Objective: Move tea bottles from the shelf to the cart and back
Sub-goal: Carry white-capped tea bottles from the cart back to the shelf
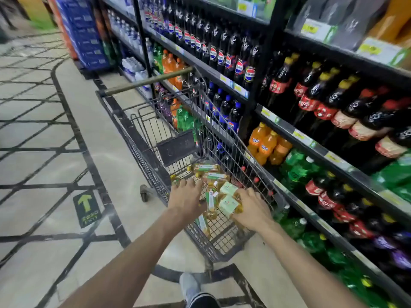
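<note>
Several amber tea bottles (211,172) with white and green labels lie in the wire shopping cart (142,138), which stands in the aisle beside the drinks shelf (309,138). Both my hands reach down into the cart's basket. My right hand (252,211) curls round two tea bottles with pale labels (229,204). My left hand (185,200) is palm down with its fingers spread over the pile. A bottle (210,204) stands nearly upright at its thumb side. The hand hides whether it holds anything.
The shelf on the right is packed with cola, orange (264,145) and green soda bottles. The cart's handle (146,82) points away from me and its child seat flap (178,146) is folded up. Tiled floor with an arrow sticker (86,206) lies to the left. My shoe (195,292) is below.
</note>
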